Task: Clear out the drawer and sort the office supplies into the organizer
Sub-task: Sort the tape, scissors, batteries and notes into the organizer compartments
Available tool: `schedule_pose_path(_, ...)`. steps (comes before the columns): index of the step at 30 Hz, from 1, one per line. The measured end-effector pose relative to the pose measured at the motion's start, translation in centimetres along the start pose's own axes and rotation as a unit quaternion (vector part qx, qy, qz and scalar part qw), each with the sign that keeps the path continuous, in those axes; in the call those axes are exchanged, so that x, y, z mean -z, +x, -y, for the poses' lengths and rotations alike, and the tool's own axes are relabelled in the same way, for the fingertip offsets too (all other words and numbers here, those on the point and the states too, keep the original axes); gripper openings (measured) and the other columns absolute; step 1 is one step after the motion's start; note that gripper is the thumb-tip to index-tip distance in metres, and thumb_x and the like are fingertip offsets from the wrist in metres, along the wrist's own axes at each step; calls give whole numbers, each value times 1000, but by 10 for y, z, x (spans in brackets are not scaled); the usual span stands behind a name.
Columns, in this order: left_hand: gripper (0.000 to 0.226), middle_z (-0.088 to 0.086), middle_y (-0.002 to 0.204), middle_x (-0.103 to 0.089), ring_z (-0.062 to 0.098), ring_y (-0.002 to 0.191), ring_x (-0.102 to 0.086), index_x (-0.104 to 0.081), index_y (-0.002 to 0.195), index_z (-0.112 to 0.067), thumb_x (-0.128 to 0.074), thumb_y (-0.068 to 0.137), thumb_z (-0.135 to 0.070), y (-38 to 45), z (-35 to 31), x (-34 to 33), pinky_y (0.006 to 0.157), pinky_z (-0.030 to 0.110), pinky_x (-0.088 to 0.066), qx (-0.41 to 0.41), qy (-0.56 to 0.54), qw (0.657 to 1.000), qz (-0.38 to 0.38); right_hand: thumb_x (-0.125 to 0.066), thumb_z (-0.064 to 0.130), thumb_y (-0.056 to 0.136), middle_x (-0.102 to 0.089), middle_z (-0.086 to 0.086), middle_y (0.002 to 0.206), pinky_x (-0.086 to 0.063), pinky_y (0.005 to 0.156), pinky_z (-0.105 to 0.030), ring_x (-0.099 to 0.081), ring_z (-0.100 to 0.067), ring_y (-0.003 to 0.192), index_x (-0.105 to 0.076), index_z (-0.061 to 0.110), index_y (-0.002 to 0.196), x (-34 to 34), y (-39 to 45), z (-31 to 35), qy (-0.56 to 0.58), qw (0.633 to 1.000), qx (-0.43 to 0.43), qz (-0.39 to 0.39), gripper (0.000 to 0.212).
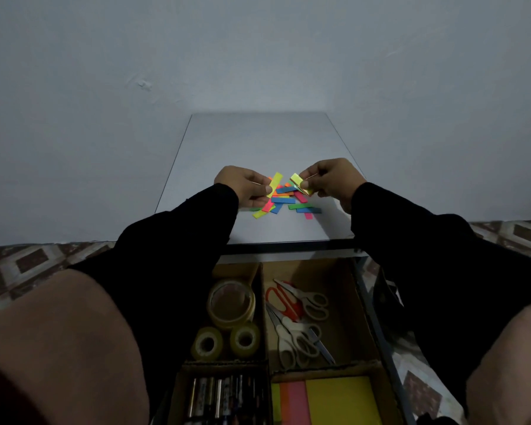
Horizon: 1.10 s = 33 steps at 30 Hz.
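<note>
Left hand [242,185] pinches one yellow sticky flag [275,183], right hand [328,179] grips a small flag stack [301,184], both just above the loose colored flags [284,200] on the counter [258,142], cardboard organizer [362,305] with tape rolls [230,302] and scissors [298,320] below the wrists.

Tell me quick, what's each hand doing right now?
Left hand: fingers pinch a single yellow sticky flag.
Right hand: fingers pinch a small stack of yellow flags.
</note>
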State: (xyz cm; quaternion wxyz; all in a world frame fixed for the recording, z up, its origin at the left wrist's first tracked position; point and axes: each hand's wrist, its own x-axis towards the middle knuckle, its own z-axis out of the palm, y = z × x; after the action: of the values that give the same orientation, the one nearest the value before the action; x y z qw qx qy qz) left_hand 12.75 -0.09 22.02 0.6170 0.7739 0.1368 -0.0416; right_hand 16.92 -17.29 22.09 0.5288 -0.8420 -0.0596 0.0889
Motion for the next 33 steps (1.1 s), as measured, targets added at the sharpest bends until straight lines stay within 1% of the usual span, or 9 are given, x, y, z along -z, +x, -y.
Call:
schedule_pose_path(3,23,13,82,-63,17,64,-61,-65,105,4,-65,83,0,-2,-3,-5,66,23,-58,3,41,999,6,-62,-4,83,-58,-6,70,-45,50,-12,-53,-11,61,-64,-6,103,7,-2,-1,52,998,-20,2,20)
schedule_pose_path(6,20,7,73,-62,13,62,-59,-68,100,0,-69,81,-3,-1,-5,-11,67,21,-57,-16,106,994,15,-63,-6,82,-59,-6,70,-47,53,-14,-55,-12,61,-64,-6,100,13,-3,-7,61,998,-25,-9,19)
schedule_pose_path(9,21,5,68,-62,11,57,-57,-70,99,-1,-73,78,-5,3,-7,-21,69,22,-56,-55,187,981,19,-67,-6,78,-59,-2,67,-42,51,-14,-51,-9,59,-66,6,76,24,-3,-13,-58,997,10,-52,12)
schedule_pose_path(12,25,1,70,-63,2,49,-59,-72,101,-7,-75,77,-8,6,-12,-32,53,11,-49,-100,283,954,23,-67,-3,75,-63,-3,76,-37,57,-9,-54,-11,70,-70,4,79,33,-5,-18,-217,971,60,-83,9)
schedule_pose_path(15,30,6,105,-69,13,95,-64,-71,109,-11,-73,80,-14,9,-14,-42,77,20,-45,-120,398,909,20,-65,-2,76,-68,-7,85,-35,55,-4,-59,-15,81,-71,5,82,36,-6,-25,-277,954,78,-87,11)
schedule_pose_path(17,29,6,112,-67,21,105,-60,-70,108,-13,-72,80,-14,11,-12,-47,83,24,-43,-120,438,891,18,-64,-2,77,-70,-10,89,-36,58,-10,-62,-21,89,-71,5,82,36,-7,-28,-301,946,83,-85,11)
schedule_pose_path(19,27,6,111,-68,21,107,-59,-71,107,-12,-70,79,-12,13,-10,-49,86,27,-44,-119,457,881,19,-61,-2,79,-69,-12,93,-39,65,-20,-61,-25,94,-70,5,84,35,-8,-29,-328,937,91,-76,13)
schedule_pose_path(22,25,7,101,-68,23,105,-60,-72,104,-10,-71,79,-13,15,-9,-51,87,29,-45,-124,471,873,16,-59,-2,81,-68,-14,97,-39,74,-24,-60,-28,97,-70,2,90,33,-12,-30,-361,924,107,-59,15)
schedule_pose_path(33,28,0,115,-64,19,107,-57,-70,107,-19,-73,79,-18,13,-8,-57,75,26,-41,-151,504,851,5,-57,-3,81,-67,-14,99,-38,71,-24,-59,-28,95,-69,3,88,32,-14,-31,-385,914,117,-51,15)
